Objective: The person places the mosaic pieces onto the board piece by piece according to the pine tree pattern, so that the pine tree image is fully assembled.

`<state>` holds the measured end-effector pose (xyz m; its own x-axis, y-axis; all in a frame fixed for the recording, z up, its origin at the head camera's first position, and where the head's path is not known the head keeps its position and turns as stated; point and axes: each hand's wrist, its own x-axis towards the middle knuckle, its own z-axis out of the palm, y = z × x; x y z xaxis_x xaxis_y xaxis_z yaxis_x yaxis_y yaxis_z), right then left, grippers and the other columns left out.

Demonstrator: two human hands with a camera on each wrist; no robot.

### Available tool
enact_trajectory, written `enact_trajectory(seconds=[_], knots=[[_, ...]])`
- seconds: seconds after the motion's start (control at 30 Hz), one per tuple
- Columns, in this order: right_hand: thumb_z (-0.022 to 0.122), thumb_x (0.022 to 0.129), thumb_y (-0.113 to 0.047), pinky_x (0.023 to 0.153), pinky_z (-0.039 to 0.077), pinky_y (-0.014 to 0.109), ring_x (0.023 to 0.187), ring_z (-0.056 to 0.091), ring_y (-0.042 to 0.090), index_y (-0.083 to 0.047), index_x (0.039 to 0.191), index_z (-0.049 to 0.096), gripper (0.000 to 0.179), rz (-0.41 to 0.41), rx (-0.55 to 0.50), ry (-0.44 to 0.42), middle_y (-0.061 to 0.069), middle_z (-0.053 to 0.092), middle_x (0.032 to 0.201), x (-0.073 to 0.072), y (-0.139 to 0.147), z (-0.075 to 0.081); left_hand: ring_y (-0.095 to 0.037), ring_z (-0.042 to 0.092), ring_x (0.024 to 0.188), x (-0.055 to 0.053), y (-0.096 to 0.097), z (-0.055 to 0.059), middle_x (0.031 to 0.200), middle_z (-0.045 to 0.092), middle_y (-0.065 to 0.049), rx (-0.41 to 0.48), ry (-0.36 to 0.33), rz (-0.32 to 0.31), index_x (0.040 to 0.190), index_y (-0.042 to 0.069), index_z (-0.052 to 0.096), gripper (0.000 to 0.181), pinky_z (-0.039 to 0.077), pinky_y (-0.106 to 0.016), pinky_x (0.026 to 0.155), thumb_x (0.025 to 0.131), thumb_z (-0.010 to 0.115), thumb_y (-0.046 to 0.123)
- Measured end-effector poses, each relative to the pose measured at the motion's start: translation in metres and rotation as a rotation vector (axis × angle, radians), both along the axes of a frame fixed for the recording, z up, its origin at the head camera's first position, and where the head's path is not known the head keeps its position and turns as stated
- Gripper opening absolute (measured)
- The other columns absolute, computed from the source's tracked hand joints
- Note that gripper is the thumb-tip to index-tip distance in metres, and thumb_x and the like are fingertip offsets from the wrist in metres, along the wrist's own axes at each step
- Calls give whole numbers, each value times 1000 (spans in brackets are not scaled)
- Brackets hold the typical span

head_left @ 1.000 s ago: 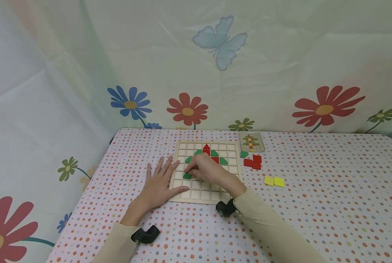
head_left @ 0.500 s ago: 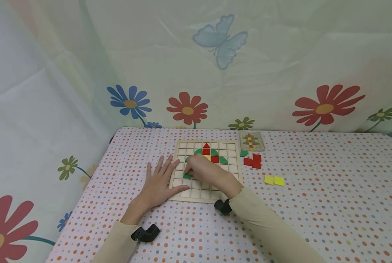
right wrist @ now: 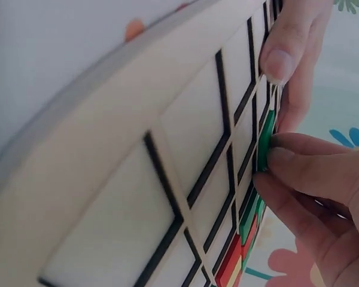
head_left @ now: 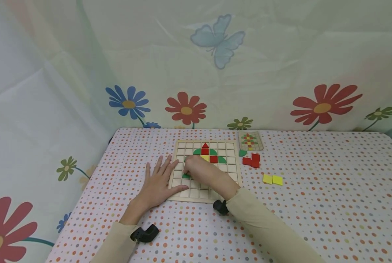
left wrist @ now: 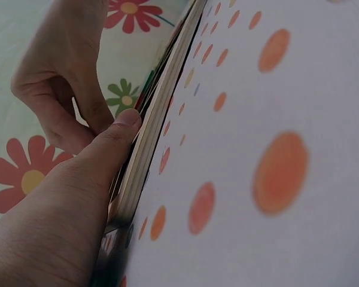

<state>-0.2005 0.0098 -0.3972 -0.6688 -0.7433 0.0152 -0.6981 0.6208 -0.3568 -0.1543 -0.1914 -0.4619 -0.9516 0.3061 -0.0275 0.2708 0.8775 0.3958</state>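
Observation:
A square wooden grid board (head_left: 186,194) lies on the table, with red, green and yellow tiles forming a stepped pattern in its upper cells. My left hand (head_left: 156,184) is spread flat beside the board's left side, its thumb (left wrist: 124,122) resting on the board's edge. Over the board's left middle, my right hand (head_left: 200,170) has curled fingers. Between its thumb and fingers in the right wrist view is a green rounded tile (right wrist: 265,140), pinched at a cell. In the head view, the hand covers part of the pattern.
Right of the board lie a pattern card (head_left: 250,141) showing a tree-like figure, a loose green tile (head_left: 243,153), several red tiles (head_left: 255,160) and two yellow tiles (head_left: 277,180). A flowered cloth hangs behind the dotted tabletop (head_left: 317,190).
My right hand has shifted slightly, its fingers coming down over the green tile at the left cell and covering more of it. The left hand stays where it was.

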Motion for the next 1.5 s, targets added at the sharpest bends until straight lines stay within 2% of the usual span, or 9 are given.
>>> enact_trajectory(seconds=[0.17,0.33,0.5,0.73,0.83,0.97,1.07,1.23,1.5], knots=[[72,96,3,87,59,28,101,70,23,2,106,81,13,5,-61,-62,10,74,103,4,9,2,-32,-5,162,0,0,-2,176,7,-5,13,17,1,168,24,25,99,-10,-70,121,91,60,75],[71,99,-2,89,59,31,104,70,21,1,113,80,17,-17,-100,-124,9,73,112,12,35,4,-33,-3,162,0,1,-3,176,8,-5,11,25,8,168,23,26,100,-9,-70,122,90,61,74],[75,96,-3,87,59,34,101,68,21,-3,112,80,17,-97,-123,-118,6,72,111,18,74,9,-33,-4,162,0,0,-3,176,8,-6,13,22,4,168,22,26,100,-9,-70,122,90,62,73],[75,94,1,73,56,32,91,63,21,0,113,79,19,-217,-124,-83,9,69,109,16,130,20,-35,-3,162,0,-1,-2,176,9,-7,33,25,-4,168,21,27,100,-9,-71,121,90,64,71],[75,93,3,78,59,39,98,66,28,1,113,78,20,-274,-100,-53,15,69,115,13,148,22,-36,-2,162,2,-1,-1,176,11,-8,34,37,1,167,20,28,99,-8,-71,121,90,64,71],[77,91,2,91,58,52,114,65,39,3,115,77,23,-369,-69,-71,23,67,125,10,169,20,-36,0,162,2,0,-2,176,12,-8,40,49,-3,167,20,29,99,-7,-71,121,90,65,71],[79,90,2,87,59,50,106,65,37,6,115,77,26,-411,-58,-99,24,67,120,7,178,16,-37,1,162,2,0,-3,176,13,-8,47,51,-6,167,20,29,99,-8,-71,121,90,64,71],[81,87,3,77,60,42,93,66,31,10,112,76,26,-419,-35,-91,19,68,106,6,184,12,-36,-1,162,2,1,-3,176,12,-8,42,42,-1,167,20,29,99,-9,-70,121,90,65,71],[80,89,1,76,57,39,87,59,27,10,110,77,23,-469,0,-109,17,67,102,0,182,9,-36,-1,162,1,1,-3,176,11,-8,37,43,1,167,20,29,100,-8,-71,121,90,64,72]])
